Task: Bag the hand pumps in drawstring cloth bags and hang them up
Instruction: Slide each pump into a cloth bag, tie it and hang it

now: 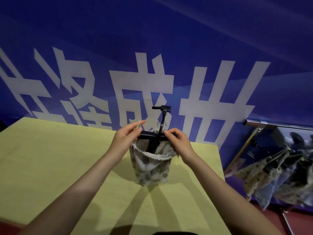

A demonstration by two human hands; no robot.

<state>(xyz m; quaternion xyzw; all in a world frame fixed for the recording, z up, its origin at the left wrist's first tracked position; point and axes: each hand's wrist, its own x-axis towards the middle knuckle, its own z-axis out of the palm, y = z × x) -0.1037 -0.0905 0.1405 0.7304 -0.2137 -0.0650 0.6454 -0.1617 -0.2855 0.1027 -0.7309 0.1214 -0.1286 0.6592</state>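
A pale cloth drawstring bag [152,168] with a dark leaf print stands upright on the yellow table [59,163]. A black hand pump [160,131] sticks out of the bag's open mouth, its T-handle across the rim and its hose and nozzle rising above. My left hand [126,138] pinches a beige drawstring end at the bag's left side, lifted above the rim. My right hand [177,141] pinches the bag's rim or cord at the right, against the pump handle. The pump's lower body is hidden inside the bag.
A blue banner wall [169,48] with large white characters stands right behind the table. To the right, several filled printed bags [274,180] hang from a metal rack [264,123]. The table's right edge lies near the rack; red floor shows below it.
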